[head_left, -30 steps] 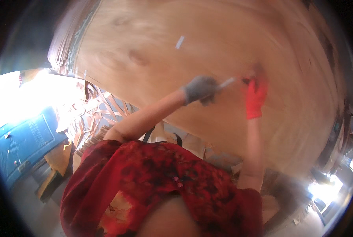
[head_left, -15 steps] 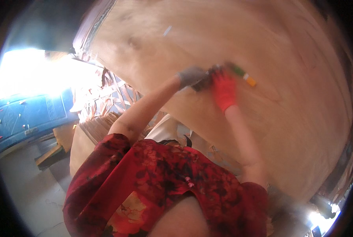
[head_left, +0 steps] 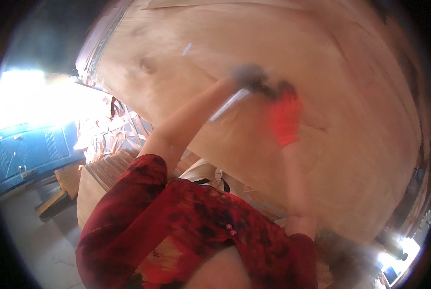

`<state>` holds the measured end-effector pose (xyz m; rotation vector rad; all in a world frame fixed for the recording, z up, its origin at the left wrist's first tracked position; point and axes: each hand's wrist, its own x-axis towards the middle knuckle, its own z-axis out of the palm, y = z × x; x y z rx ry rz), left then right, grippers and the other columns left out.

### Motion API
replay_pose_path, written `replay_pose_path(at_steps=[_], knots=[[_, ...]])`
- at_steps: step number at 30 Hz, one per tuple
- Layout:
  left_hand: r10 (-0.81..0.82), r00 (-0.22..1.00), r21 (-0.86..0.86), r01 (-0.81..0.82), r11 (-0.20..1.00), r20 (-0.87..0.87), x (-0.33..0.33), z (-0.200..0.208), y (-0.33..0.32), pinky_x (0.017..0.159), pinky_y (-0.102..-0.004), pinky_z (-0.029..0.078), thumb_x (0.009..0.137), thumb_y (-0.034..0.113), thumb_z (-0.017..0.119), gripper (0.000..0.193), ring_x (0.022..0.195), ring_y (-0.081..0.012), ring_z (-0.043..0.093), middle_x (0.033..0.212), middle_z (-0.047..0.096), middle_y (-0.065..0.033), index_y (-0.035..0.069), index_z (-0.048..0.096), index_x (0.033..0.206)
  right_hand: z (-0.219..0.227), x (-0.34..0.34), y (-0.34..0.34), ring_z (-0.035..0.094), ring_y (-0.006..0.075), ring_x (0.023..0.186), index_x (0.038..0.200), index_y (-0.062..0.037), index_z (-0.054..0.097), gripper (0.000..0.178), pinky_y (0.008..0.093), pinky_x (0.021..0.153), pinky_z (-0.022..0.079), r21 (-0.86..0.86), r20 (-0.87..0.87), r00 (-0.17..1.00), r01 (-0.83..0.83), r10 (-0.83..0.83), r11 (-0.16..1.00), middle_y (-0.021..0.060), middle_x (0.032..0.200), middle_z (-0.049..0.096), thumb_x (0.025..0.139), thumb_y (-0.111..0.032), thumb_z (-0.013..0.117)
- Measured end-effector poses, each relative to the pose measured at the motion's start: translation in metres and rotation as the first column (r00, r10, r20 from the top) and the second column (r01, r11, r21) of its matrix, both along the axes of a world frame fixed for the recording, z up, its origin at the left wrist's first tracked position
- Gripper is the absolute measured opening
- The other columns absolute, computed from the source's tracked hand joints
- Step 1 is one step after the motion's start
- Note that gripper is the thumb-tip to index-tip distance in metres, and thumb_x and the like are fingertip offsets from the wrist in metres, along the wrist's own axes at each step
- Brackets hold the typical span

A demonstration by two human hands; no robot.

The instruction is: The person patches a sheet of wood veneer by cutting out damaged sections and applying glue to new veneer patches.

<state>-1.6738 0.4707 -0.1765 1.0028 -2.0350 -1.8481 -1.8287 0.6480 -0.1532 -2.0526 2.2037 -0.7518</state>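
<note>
Tan wooden sheet (head_left: pixel 360 168) seems part done, short white strip (head_left: pixel 186 49) toward its left edge; I can't tell how my grey-gloved left hand (head_left: pixel 249 76) or red-gloved right hand (head_left: pixel 286 118) grips

Wood sheet (head_left: pixel 360 159): before you, reaching far to your right. Your left hand (head_left: pixel 251 77): over the sheet's middle. Your right hand (head_left: pixel 286 118): just right of the left one. Long strip (head_left: pixel 229 104): over the sheet, beside your left wrist. Short strip (head_left: pixel 187 49): on the sheet, farther from you, left of both hands. Scraps (head_left: pixel 133 127): beyond the sheet's left edge. Stack (head_left: pixel 112 168): nearer you than the scraps. Panel (head_left: pixel 27 149): far left.
</note>
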Motion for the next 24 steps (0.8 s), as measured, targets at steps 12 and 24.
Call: replay_pose_path(at_steps=[12, 24], knots=[[0.016, 0.991, 0.208, -0.043, 0.977, 0.133, -0.034, 0.065, 0.007, 0.056, -0.0356, 0.056, 0.09, 0.029, 0.067, 0.027, 0.059, -0.0206, 0.067, 0.072, 0.07, -0.0101, 0.003, 0.073, 0.085, -0.008, -0.039, -0.067, 0.043, 0.0277, 0.139, 0.138, -0.0198, 0.058, 0.047, 0.0475, 0.105, 0.036, 0.44, -0.139, 0.987, -0.014, 0.083, 0.898, -0.0003, 0.148, 0.052, 0.092, -0.011, 0.056], [0.117, 0.982, 0.32, -0.159, 0.934, 0.145, -0.008, 0.071, 0.065, 0.042, -0.0305, 0.051, 0.096, 0.026, 0.065, 0.024, 0.053, -0.0166, 0.065, 0.073, 0.068, -0.0097, 0.002, 0.065, 0.101, 0.017, -0.071, -0.023, 0.049, 0.0326, 0.134, 0.132, -0.0111, 0.061, 0.043, 0.0481, 0.107, 0.039, 0.061, -0.06, 0.996, -0.054, 0.058, 0.997, 0.0087, 0.142, 0.057, 0.09, -0.006, 0.057]])
